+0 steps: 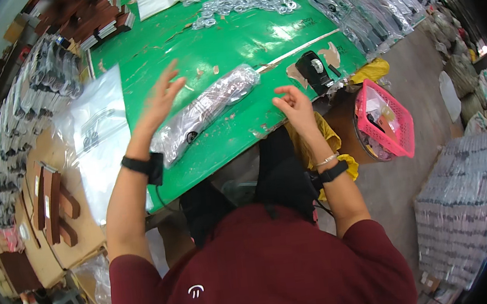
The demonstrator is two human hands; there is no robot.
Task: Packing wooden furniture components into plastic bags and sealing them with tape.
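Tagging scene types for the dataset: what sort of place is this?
Probably a small packing workshop. A green table holds a filled clear bag, a pile of small clear packets and a tape dispenser; rows of bagged goods line its edges, with wrapped stacks on the floor.

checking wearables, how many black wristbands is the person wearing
2: one black wristband on the left wrist, below the raised left hand; another on the right forearm, below the right hand, beside a thin bracelet.
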